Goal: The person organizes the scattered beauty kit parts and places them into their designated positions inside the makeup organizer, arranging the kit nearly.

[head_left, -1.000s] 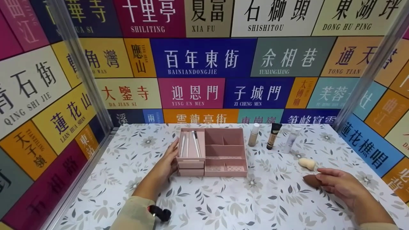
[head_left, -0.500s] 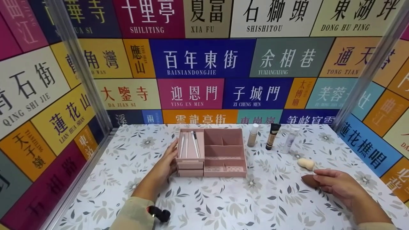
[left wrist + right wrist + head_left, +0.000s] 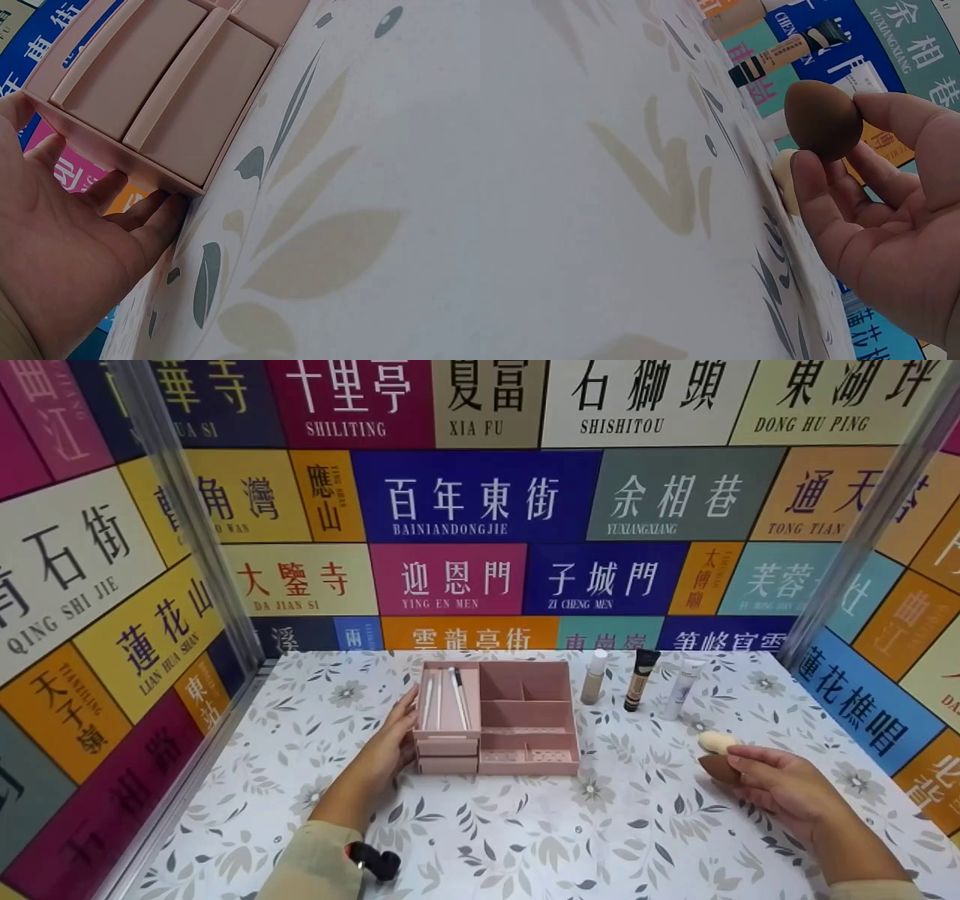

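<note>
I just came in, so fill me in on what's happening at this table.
A person's right grip holds a brown egg-shaped sponge near a cream sponge on the patterned tabletop. Their left grip rests against the side of a pink organizer, whose top left section holds slim sticks. A bottle, a dark tube and a white tube stand outside the organizer. The brown sponge is not yet put down.

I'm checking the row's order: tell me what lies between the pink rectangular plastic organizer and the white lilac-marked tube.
In the head view, a beige, white-capped cylindrical bottle, then a slim black-and-tan tube.
</note>
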`<state>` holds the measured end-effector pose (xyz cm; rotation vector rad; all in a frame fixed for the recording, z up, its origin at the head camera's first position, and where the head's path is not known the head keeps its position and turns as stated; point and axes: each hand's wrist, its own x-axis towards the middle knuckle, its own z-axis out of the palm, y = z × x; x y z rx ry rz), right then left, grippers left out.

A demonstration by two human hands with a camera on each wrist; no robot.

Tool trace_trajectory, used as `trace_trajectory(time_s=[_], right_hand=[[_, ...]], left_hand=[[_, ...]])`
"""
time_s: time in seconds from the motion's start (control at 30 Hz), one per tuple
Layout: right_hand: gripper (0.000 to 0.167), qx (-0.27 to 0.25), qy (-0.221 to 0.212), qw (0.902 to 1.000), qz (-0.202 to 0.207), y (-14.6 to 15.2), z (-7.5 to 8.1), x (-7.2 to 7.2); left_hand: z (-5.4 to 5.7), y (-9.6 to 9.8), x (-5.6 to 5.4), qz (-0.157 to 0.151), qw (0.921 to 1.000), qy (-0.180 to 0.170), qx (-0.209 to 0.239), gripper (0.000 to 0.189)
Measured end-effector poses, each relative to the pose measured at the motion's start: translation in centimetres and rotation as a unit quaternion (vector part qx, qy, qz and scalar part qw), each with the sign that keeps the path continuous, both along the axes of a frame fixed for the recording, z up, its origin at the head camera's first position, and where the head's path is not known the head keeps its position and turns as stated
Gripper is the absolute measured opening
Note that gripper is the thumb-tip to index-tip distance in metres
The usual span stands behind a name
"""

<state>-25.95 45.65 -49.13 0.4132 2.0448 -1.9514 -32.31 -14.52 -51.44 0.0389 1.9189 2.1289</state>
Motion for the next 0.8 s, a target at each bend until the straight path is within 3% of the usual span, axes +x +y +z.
trace_trajectory(time_s=[0.13,0.37,0.8], right_hand=[[0.034,0.000,0.024,0.9997,0.008,-1.2,0.1,-0.1],[0.044,0.045,0.038,0.9982,0.013,-4.0,0.4,-0.3],[0.029,-0.016,0.085,0.9961,0.016,-9.0,0.8,0.1]], left_hand=[[0.1,0.1,0.0,0.004,1.0000,-0.004,-0.006,0.056],[0.3,0.0,-0.3,0.009,0.9997,-0.016,-0.016,0.055],[0.1,0.0,-0.2,0.004,0.9999,-0.007,-0.010,0.058]])
